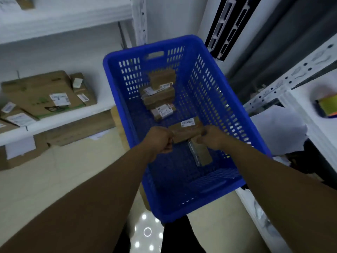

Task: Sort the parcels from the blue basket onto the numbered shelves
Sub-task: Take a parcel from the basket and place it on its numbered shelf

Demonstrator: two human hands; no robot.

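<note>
white shelf (60,119) of boxes (40,92) off left, blue basket (209,92) up close, left hand (160,139) and right hand (212,138) gripping 1 parcel (186,131) between them

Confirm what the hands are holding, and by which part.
Both hold one small brown parcel in the blue basket: the left hand grips its left end, the right hand its right end.

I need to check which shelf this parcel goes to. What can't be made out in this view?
- Head view, label on the held parcel: too blurred to read.
- Parcel's ends: covered by the left hand and right hand.
- Flat packet beneath: partly hidden by the right hand.
- Left shelf: cut off by the frame edge; no number shows.
</note>
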